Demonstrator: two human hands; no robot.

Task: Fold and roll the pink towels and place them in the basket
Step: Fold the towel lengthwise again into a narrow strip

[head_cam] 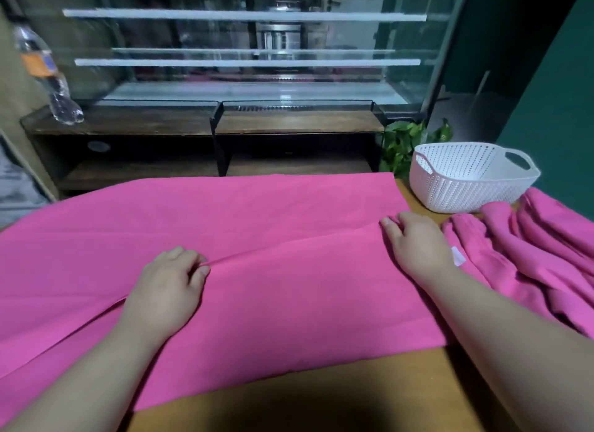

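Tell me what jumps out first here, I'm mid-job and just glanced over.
A big pink towel covers most of the table, half-folded; the left hand pinches the fold's edge and the right hand sits at its right end. To the right lies a heap of pink towels, and behind it a white basket with nothing visible inside.
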